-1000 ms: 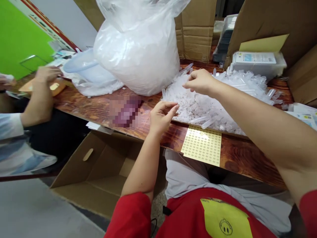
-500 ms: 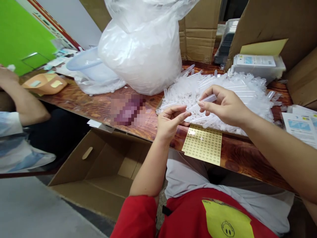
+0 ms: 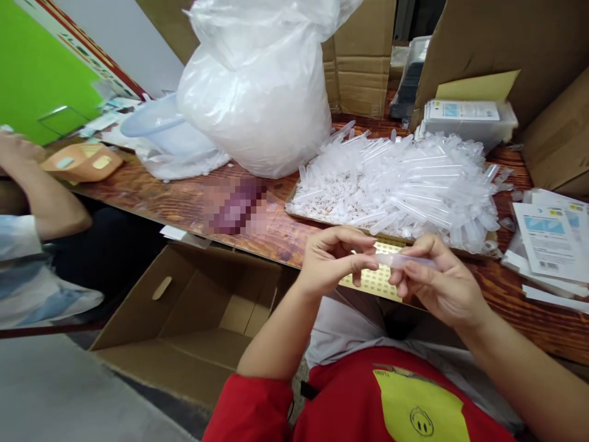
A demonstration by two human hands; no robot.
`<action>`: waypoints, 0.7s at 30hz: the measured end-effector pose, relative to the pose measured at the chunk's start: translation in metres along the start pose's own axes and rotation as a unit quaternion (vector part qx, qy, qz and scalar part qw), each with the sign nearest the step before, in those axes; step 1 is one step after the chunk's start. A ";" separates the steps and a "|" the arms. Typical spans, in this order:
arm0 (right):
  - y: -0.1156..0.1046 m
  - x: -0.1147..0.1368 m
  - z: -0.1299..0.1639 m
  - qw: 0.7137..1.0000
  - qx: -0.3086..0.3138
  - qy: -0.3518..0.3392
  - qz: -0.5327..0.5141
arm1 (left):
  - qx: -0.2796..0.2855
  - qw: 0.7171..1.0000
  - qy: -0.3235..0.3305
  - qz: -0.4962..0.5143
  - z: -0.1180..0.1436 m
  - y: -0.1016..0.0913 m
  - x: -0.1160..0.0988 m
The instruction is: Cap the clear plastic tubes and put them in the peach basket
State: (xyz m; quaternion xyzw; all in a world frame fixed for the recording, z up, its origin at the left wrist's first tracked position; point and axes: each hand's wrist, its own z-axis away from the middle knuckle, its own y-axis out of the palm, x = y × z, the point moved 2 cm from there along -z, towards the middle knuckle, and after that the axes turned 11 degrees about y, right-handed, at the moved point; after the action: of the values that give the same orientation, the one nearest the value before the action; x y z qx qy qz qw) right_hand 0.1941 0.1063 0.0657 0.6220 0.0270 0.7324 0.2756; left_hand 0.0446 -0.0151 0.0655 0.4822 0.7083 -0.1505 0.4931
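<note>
Both hands meet near the table edge, just above the yellow sticker sheet (image 3: 375,279); right hand (image 3: 437,285) grips a clear plastic tube (image 3: 405,261) lying sideways; left hand (image 3: 334,258) pinches its left end; the big tube pile (image 3: 405,184) sits farther back.

The counter (image 3: 175,199) is glossy grained wood; the tube (image 3: 405,261) and far pile of tubes (image 3: 414,184) are clear smooth plastic; the near-left box (image 3: 193,319) is matt cardboard.

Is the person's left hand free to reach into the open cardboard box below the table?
Probably not right away: the left hand is pinching one end of the clear tube held by the right hand. Nothing blocks the cardboard box itself.
</note>
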 end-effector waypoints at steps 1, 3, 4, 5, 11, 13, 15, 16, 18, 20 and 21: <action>0.004 -0.005 0.004 1.000 -0.006 0.000 -0.023 | -0.020 0.998 -0.029 0.055 0.004 0.006 0.007; 0.011 -0.014 0.012 0.998 -0.037 -0.028 -0.042 | -0.057 0.989 -0.060 0.119 0.011 0.018 0.019; 0.014 -0.019 0.016 0.997 -0.055 -0.049 -0.038 | -0.075 0.986 -0.068 0.135 0.015 0.024 0.022; 0.017 -0.023 0.019 0.994 -0.076 -0.075 -0.030 | -0.094 0.983 -0.069 0.142 0.019 0.029 0.025; 0.026 -0.048 0.041 0.968 -0.164 -0.190 0.007 | -0.132 0.981 -0.009 0.144 0.033 0.050 0.022; 0.026 -0.052 0.047 0.965 -0.146 -0.219 0.004 | -0.128 0.979 -0.006 0.158 0.036 0.057 0.023; 0.024 -0.053 0.052 0.965 -0.136 -0.224 -0.002 | -0.134 0.979 -0.003 0.154 0.038 0.064 0.024; 0.023 -0.052 0.053 0.968 -0.133 -0.215 -0.007 | -0.135 0.980 0.001 0.148 0.039 0.067 0.025; 0.019 -0.049 0.055 0.974 -0.127 -0.188 -0.029 | -0.129 0.982 0.015 0.136 0.042 0.072 0.026; 0.013 -0.043 0.053 0.981 -0.111 -0.146 -0.066 | -0.115 0.985 0.042 0.119 0.045 0.075 0.027; 0.010 -0.040 0.050 0.984 -0.096 -0.121 -0.089 | -0.110 0.986 0.061 0.106 0.046 0.075 0.026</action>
State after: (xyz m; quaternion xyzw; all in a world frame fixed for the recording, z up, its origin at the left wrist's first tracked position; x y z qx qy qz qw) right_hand 0.2401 0.0650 0.0449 0.6720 -0.0217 0.6236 0.3989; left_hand 0.1307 0.0042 0.0416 0.5056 0.6945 0.0107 0.5118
